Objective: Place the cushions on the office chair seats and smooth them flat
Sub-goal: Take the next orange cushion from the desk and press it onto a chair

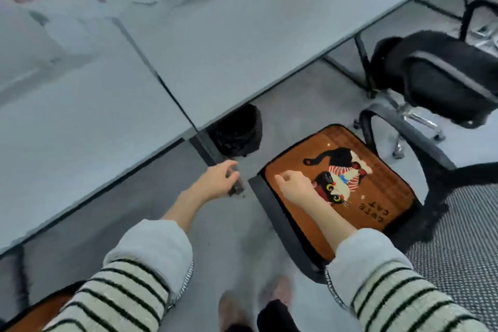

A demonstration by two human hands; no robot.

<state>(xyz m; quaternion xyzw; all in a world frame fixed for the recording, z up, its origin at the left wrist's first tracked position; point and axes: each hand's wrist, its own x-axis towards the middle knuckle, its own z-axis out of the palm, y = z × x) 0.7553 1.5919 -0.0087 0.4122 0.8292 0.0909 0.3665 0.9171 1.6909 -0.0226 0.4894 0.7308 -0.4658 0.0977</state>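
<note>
Desks (221, 43), pale grey, fill the upper left and centre of the frame. At lower right stands an office chair (280, 226) with a mesh back, and on its seat lies the brown cat cushion (377, 188), roughly flat and within the seat's edges. A second black chair (442, 75) sits at upper right. The right hand (293, 183) rests on the cushion's near-left part, fingers loosely curled, gripping nothing as far as the blur allows. The left hand (218, 178) hangs relaxed over the floor, left of the seat.

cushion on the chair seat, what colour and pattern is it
Orange-brown cushion with a black edge and a cat picture, seen in the head view.
</note>
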